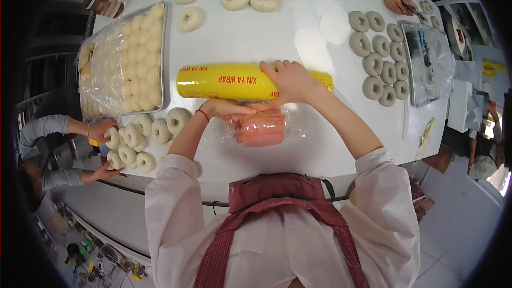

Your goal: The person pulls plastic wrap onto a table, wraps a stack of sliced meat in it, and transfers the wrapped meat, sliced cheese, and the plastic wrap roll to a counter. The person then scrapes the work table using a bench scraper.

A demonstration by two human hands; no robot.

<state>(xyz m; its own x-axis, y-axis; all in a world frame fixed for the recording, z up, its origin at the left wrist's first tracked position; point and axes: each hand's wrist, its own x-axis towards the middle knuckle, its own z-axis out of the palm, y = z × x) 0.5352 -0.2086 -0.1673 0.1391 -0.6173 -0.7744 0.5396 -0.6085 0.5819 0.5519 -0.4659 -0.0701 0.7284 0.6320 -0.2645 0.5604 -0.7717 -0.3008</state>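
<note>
A yellow roll of plastic wrap (200, 82) with red lettering lies crosswise on the white table in front of me. My right hand (292, 81) grips it near its right end, fingers curled over the far side. Just on my side of the roll is a smooth pink-orange lump, seemingly dough (261, 128), in clear film that spreads out at both sides. My left hand (229, 109), with a red string at the wrist, holds the lump's upper left part. Some of its fingers are hidden between lump and roll.
Left, a tray (164, 48) of pale dough balls stands under plastic, near a brown-lidded jar (104, 5). Another person's hands (104, 130) touch dough rings (143, 124). More rings (264, 0) lie at the back; greyish ones (372, 64) lie right, beside a film-covered tray (426, 64).
</note>
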